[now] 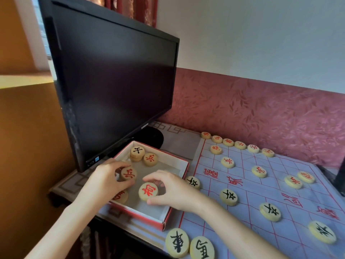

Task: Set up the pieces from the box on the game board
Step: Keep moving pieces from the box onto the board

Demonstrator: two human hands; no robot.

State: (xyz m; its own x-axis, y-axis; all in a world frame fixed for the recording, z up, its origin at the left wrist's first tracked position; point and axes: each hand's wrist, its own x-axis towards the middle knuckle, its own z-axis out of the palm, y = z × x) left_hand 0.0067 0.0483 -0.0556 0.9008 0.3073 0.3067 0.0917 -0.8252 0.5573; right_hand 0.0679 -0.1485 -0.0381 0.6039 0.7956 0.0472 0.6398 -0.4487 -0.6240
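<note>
The right hand (169,189) was closed on a round wooden xiangqi piece with a red character (148,191), thumb under its near edge and fingers curled over its far side, holding it inside the box (166,219). The left hand (109,179) gripped a second red-marked disc (128,173) in the same box, fingers wrapped around its left rim. The red-edged cardboard box stood open on the tabletop (179,144), just left of the game board (261,186). In its near left corner another red piece (120,197) lay partly hidden under the left hand. At its far end sat a red-lettered piece (150,159) beside a short stack topped by a black-lettered piece (137,151).

Nearest the camera, on the board's near edge, two large black-lettered discs (189,243) lay side by side, touching. Beyond them a diagonal line of black-lettered pieces (228,197) ran across the pale blue cloth board with its red grid lines. Past the red river characters, red-lettered pieces (259,171) stood in a spaced row, two of them close together at the right. One red piece (216,149) sat behind that row, and a line of red pieces (239,145) ran along the far edge.

Behind the box, a dark Samsung monitor (115,79) stood switched off, against a maroon leaf-patterned wall (261,111).
</note>
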